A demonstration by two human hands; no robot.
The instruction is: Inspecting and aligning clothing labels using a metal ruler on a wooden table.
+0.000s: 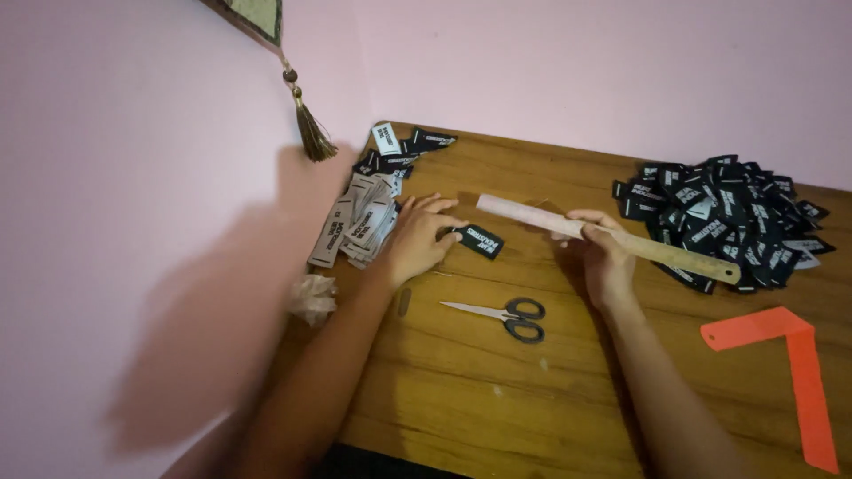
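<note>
Left hand [417,239] lies palm-down on the desk [461,390], fingers loosely curled, fingertips pinning one black woven label [479,240] by its left end. It is pressing, not gripping. Right hand [603,257] is closed around a wooden ruler [612,238], thumb on top near the ruler's middle; the ruler runs slanted from far-left to near-right, its left end lifted just above the label, its right end over the edge of the black heap.

Doing this step well, as I judge it: keep the label flat and square under the left fingertips, bring the ruler's edge down beside it without nudging it, and hold the ruler level so the reading edge sits flush on the wood.

Outward from the hands:
- Just left of the left hand, a fanned stack of pale labels [359,226], with a few black ones further back by the wall.
- Near side, between the forearms: black-handled scissors [506,317], closed, blades pointing left, untouched.
- Far right: large loose heap of black labels [723,217].
- Near right: orange L-shaped strip [785,355] flat on the desk.
- Left desk edge: crumpled pale wad [312,297].
- Pink wall [133,222] behind, a tassel [311,129] hanging over the corner.
</note>
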